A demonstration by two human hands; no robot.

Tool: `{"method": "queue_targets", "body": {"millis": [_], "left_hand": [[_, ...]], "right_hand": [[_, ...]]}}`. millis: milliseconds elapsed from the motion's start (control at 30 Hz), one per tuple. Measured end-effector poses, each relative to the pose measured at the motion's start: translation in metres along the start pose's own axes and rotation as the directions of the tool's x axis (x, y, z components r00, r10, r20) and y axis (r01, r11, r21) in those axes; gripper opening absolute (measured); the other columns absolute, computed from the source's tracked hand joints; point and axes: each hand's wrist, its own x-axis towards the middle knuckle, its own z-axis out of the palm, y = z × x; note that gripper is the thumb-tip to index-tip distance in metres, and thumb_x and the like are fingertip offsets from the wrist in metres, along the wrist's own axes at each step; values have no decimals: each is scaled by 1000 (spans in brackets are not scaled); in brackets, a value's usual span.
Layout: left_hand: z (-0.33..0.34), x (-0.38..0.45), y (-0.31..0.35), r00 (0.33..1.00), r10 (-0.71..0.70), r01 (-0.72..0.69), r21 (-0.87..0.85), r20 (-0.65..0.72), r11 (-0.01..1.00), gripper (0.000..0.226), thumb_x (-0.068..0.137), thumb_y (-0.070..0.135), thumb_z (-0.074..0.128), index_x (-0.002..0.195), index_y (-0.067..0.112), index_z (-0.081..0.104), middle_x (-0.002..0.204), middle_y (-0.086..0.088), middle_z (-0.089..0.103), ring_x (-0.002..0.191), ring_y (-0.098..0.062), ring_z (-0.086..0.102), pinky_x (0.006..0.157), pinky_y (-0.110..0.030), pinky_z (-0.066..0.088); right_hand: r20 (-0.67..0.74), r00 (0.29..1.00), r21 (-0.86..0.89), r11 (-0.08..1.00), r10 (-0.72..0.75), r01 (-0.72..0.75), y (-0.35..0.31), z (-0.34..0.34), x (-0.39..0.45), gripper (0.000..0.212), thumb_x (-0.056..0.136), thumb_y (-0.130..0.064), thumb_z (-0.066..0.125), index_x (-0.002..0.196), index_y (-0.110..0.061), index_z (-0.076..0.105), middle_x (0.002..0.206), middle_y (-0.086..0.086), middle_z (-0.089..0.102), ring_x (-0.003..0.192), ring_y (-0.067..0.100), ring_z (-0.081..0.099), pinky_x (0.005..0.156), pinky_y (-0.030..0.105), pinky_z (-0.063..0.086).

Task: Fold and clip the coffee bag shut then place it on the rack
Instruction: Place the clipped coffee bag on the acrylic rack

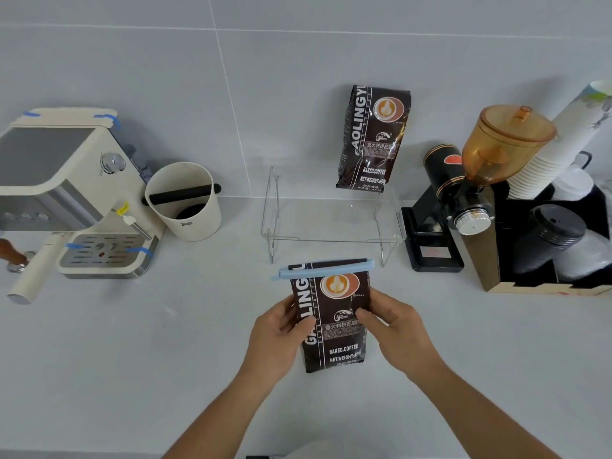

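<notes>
Nearest, two forearms reaching in from the bottom edge. Left hand [281, 329] closed on the left edge of the coffee bag [331, 323], thumb across the front; right hand [394, 329] closed on the right edge, thumb likewise on the printed face. A grip from both sides, probably to keep the soft bag flat and steady for carrying. Bag just in front of the rack, label up, its bottom seam toward the body; whether lifted or lying on the white counter [132, 359], hard to tell. Across the folded top, a pale blue sealing clip [326, 269], clamped from edge to edge and overhanging a little at the left. Folding and clipping apparently done; only placing left. Just beyond, the clear acrylic rack [334, 223], its near part bare. At its back right, a second coffee bag [372, 137] of the same brand, upright and leaning on the tiled wall, a likely model for the pose wanted. Left, an espresso machine [66, 180] and knock box [185, 200]; right, a coffee grinder [470, 180] and stacked paper cups [546, 154].
</notes>
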Motion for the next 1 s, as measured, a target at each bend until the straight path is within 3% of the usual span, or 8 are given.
{"method": "queue_targets", "body": {"millis": [233,400,700,900,1000], "left_hand": [[-4,14,43,989,150,-150,-17,-2,989,41,85,3,70,116,29,65,101,23,75,97,0,70,70,-9,53],[-10,24,78,969,247,-247,-38,-2,968,37,85,4,69,117,23,69,101,17,78,97,-3,71,70,-9,54],[-22,49,142,913,407,-405,-77,10,911,37,86,-1,67,109,29,70,100,17,78,97,-2,71,73,-9,53],[-31,72,183,874,485,-483,-71,15,873,37,86,3,68,102,36,72,101,15,78,97,-3,71,73,-10,53],[-34,86,202,862,506,-504,-71,24,861,36,86,3,67,102,36,73,100,15,78,95,-3,72,72,-9,53]], "right_hand": [[-4,991,1,991,-132,132,-43,-7,17,49,93,0,58,124,-37,65,111,-12,76,110,10,68,98,43,54],[9,972,-10,972,-233,233,-79,-11,31,56,93,-1,60,114,-53,63,113,-13,76,110,9,68,97,47,54],[-3,929,-13,929,-371,371,-134,-11,66,54,93,-7,62,113,-57,63,113,-17,75,111,9,68,98,52,52],[-16,905,27,904,-426,426,-168,-8,96,47,92,-8,62,113,-50,66,113,-12,76,109,12,69,97,48,54],[-22,903,75,900,-429,430,-183,-3,113,49,93,-2,59,108,-47,69,109,-12,77,106,11,70,90,33,58]]}}
